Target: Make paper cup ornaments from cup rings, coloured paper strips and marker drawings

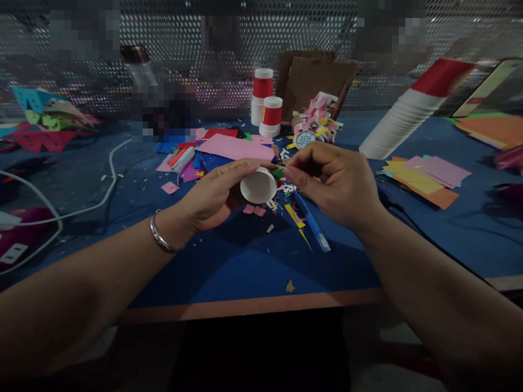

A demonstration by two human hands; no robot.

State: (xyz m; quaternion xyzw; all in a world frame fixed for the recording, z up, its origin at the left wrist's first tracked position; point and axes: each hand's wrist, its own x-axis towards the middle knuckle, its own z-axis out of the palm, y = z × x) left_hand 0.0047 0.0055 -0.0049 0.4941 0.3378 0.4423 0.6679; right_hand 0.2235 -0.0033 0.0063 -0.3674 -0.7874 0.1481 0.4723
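My left hand is wrapped round a white paper cup, its open mouth tilted toward me. At the cup's far right side, my right hand pinches a small green piece of paper between thumb and fingers. The green piece is close against the cup; whether it is stuck there I cannot tell. Below the right hand lies a blue pen with a clear end. Yellow paper strips and small white and pink scraps are scattered under the cup.
Stacked red-and-white paper cups stand at the back, near a brown cardboard piece. A long cup stack leans at right, by coloured paper sheets. Pink paper and markers lie behind my left hand. A white cable crosses the left.
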